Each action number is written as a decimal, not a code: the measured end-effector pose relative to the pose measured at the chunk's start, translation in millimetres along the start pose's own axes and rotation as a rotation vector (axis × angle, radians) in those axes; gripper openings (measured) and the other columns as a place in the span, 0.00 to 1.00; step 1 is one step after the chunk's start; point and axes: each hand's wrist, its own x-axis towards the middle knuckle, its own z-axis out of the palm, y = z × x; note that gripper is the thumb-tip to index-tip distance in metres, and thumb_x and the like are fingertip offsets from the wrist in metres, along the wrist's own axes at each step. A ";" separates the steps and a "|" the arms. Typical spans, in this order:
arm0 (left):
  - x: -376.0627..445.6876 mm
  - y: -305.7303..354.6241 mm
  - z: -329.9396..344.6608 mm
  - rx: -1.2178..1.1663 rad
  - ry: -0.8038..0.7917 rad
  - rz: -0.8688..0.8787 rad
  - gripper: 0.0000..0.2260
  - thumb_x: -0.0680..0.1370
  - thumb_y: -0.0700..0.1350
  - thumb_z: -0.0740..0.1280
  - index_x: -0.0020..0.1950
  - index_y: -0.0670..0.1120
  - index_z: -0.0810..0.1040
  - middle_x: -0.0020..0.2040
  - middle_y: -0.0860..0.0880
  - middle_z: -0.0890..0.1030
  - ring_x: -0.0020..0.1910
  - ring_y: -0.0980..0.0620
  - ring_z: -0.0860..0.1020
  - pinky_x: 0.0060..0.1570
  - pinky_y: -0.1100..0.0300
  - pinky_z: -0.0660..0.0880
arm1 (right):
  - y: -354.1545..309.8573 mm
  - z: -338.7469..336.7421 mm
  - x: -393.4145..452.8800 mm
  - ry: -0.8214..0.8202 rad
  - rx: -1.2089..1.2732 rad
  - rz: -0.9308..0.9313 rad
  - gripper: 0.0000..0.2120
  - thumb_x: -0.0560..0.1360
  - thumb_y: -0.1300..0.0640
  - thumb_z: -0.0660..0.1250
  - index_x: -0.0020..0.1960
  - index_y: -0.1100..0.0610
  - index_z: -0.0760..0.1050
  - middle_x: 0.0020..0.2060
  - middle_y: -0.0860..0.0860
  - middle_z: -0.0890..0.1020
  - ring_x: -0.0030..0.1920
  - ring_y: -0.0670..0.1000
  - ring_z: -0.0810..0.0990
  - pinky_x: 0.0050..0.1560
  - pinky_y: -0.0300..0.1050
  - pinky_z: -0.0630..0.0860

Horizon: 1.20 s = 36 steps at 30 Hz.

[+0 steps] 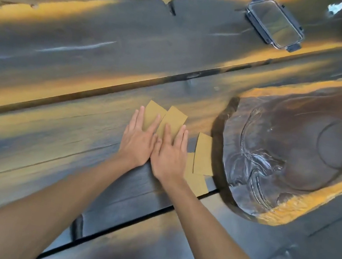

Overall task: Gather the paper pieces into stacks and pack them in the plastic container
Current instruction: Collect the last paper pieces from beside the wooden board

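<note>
Four tan paper pieces lie on the dark plank table [64,64]: two side by side under the hands, paper A [151,113] beneath the left hand [138,139] and paper B [172,118] beneath the right hand [169,158], and two more just right of the right hand, paper C [202,154] upright and overlapping paper D [196,183] nearer the person. Both hands lie flat with straight fingers pressing on the papers, their inner edges touching. The container [274,24] sits lidded at the far right of the table, well apart from the papers, and a carved hollow [294,161] lies just right of paper C
</note>
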 end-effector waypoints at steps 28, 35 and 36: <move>-247.7 -57.5 -57.7 -2.021 0.076 -0.872 0.16 0.79 0.41 0.60 0.65 0.41 0.77 0.55 0.42 0.84 0.55 0.44 0.82 0.56 0.48 0.79 | -85.5 34.6 -204.1 -0.193 1.023 0.093 0.10 0.75 0.59 0.75 0.55 0.51 0.81 0.43 0.48 0.85 0.40 0.42 0.80 0.46 0.35 0.77; -258.6 -42.9 -63.0 -2.364 0.324 -0.759 0.07 0.78 0.41 0.64 0.51 0.53 0.76 0.40 0.47 0.79 0.38 0.49 0.79 0.40 0.54 0.76 | -114.1 36.9 -219.8 0.101 1.069 0.154 0.15 0.85 0.49 0.54 0.56 0.52 0.79 0.52 0.51 0.83 0.53 0.52 0.81 0.53 0.45 0.77; -258.3 -35.8 -63.8 -2.393 0.293 -0.769 0.02 0.77 0.45 0.66 0.48 0.51 0.75 0.40 0.48 0.79 0.39 0.51 0.79 0.41 0.55 0.77 | -118.7 35.4 -220.3 0.100 1.109 0.149 0.17 0.83 0.48 0.54 0.55 0.53 0.79 0.51 0.52 0.83 0.50 0.50 0.82 0.51 0.42 0.77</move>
